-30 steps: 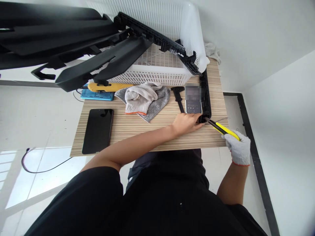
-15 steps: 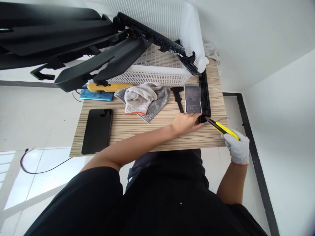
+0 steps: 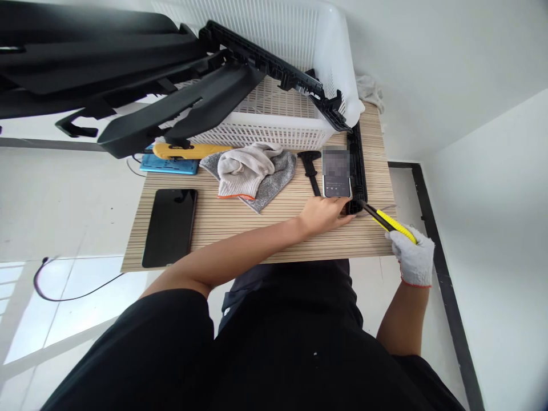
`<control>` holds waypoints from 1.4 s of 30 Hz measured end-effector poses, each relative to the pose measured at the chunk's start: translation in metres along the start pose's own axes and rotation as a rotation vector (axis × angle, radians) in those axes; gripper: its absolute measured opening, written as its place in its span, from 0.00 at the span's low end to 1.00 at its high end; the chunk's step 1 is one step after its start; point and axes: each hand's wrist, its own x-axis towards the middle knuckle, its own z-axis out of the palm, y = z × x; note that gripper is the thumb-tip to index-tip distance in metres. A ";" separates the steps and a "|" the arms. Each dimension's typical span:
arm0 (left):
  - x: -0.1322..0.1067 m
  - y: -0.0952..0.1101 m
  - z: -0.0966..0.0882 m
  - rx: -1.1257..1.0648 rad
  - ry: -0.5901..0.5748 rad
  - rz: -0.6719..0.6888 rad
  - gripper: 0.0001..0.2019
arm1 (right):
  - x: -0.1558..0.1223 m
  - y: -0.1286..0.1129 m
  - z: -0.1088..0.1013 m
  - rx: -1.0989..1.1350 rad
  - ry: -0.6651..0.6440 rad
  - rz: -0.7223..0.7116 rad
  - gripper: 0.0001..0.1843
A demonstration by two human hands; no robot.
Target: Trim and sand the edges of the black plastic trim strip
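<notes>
My right hand [image 3: 412, 255], in a white knit glove, is closed round a yellow utility knife [image 3: 391, 224]. Its blade tip touches the near end of a long black plastic part [image 3: 357, 165] that lies along the right side of the striped wooden table [image 3: 257, 222]. My bare left hand [image 3: 325, 213] rests on the table with its fingers pressed against the near end of that black part. A lit phone [image 3: 336, 171] lies just beyond my left hand, beside the part.
A white slotted basket [image 3: 274, 85] stands at the back with several long black plastic parts [image 3: 128, 80] across it. On the table lie a dark phone [image 3: 170, 226], grey gloves [image 3: 252, 171], a second yellow knife [image 3: 188, 150], a blue card and a black clip.
The knife blade has slid a little up and forward along the end of the black part, and my right hand moved up slightly with it. My left hand has stayed put.
</notes>
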 end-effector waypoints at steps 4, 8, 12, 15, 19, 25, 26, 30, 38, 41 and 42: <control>0.000 0.000 -0.001 -0.002 -0.004 -0.002 0.25 | 0.001 0.002 -0.001 0.001 -0.019 0.005 0.17; 0.000 0.001 -0.001 -0.013 -0.003 -0.001 0.24 | 0.001 0.002 0.000 0.011 -0.003 -0.004 0.19; 0.000 0.000 -0.001 -0.009 -0.001 -0.002 0.25 | 0.001 0.002 0.000 0.008 -0.002 -0.001 0.19; 0.000 0.000 0.000 0.003 -0.003 -0.003 0.25 | 0.001 0.003 -0.001 0.011 0.005 0.004 0.19; 0.000 0.002 -0.002 0.004 -0.012 -0.010 0.24 | 0.002 0.004 -0.001 0.015 0.015 0.010 0.18; 0.005 -0.008 -0.019 -0.013 0.013 -0.073 0.33 | 0.004 0.006 -0.003 0.007 -0.028 0.014 0.17; 0.006 -0.010 -0.021 -0.014 0.021 -0.071 0.34 | 0.004 0.006 -0.003 0.008 -0.030 0.014 0.16; 0.010 -0.019 -0.030 0.021 -0.001 -0.015 0.34 | 0.005 0.008 -0.003 0.025 -0.012 0.006 0.16; 0.023 -0.060 -0.047 0.238 -0.124 -0.026 0.25 | 0.002 0.006 0.001 0.050 0.004 0.019 0.20; 0.027 -0.066 -0.046 0.270 -0.048 -0.163 0.27 | 0.002 0.005 0.001 0.059 -0.002 0.013 0.19; 0.027 -0.065 -0.046 0.267 -0.022 -0.182 0.28 | 0.003 0.006 0.000 0.062 -0.001 0.006 0.19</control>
